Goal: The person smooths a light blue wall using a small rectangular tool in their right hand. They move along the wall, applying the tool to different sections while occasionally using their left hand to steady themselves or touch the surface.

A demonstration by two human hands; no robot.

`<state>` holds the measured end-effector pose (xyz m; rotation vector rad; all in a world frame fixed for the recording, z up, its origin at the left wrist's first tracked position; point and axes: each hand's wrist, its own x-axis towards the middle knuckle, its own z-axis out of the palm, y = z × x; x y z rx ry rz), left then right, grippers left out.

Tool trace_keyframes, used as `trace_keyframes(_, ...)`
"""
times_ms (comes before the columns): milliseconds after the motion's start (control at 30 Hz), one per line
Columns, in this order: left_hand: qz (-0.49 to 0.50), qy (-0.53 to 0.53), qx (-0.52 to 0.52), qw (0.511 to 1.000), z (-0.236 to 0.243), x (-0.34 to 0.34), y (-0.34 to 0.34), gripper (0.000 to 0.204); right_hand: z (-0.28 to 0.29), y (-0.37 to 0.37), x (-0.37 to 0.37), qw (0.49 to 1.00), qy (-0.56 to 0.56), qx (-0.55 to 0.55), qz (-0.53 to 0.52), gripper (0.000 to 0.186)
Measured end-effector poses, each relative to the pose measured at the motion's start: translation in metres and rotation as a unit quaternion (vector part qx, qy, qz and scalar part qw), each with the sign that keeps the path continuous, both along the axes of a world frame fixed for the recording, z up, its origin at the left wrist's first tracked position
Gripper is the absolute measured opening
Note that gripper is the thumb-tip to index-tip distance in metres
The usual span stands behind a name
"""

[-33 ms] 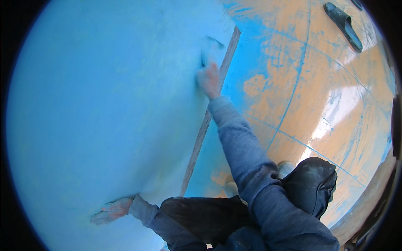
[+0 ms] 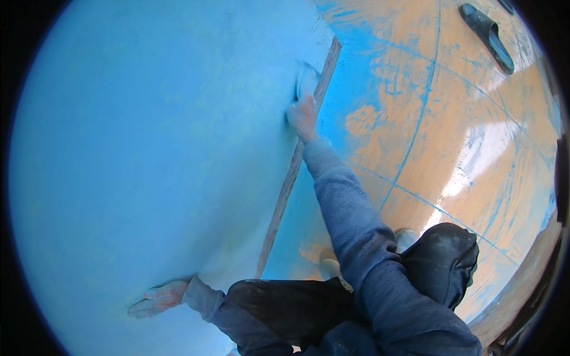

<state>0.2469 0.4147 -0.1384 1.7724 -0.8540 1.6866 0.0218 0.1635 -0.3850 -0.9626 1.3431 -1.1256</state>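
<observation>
A person's bare hands work on a broad, powdery blue surface (image 2: 136, 166) filling the left side of the view. The right hand (image 2: 303, 117), near the surface's upper right edge, is curled closed around a thin tool (image 2: 306, 80); both are motion-blurred, so the tool's exact kind cannot be told. The tool is just beyond the knuckles, over the blue surface and near its rough grey border strip (image 2: 288, 181). The left hand (image 2: 159, 299) rests at lower left, palm on the surface, fingers stretched out and close together. To the right is an orange tiled floor (image 2: 398, 124) smeared with blue. On it, at upper right, lies a black slide sandal (image 2: 488, 38) with a small pale strap mark, too small to read.
</observation>
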Motion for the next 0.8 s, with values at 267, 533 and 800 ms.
trace_keyframes(267,0.042,0.011,0.004,0.999,-0.001,0.011,0.011,0.065,0.057,0.022,0.071,0.935,0.022,-0.333,-0.115,0.044)
trace_keyframes(533,0.033,0.031,0.014,0.999,-0.003,0.006,0.002,0.066,0.009,0.006,0.002,0.991,-0.103,0.091,0.008,0.019)
trace_keyframes(800,0.049,0.027,0.016,0.998,-0.004,0.007,0.005,0.065,0.075,0.008,0.040,0.928,0.012,-0.330,-0.171,0.034)
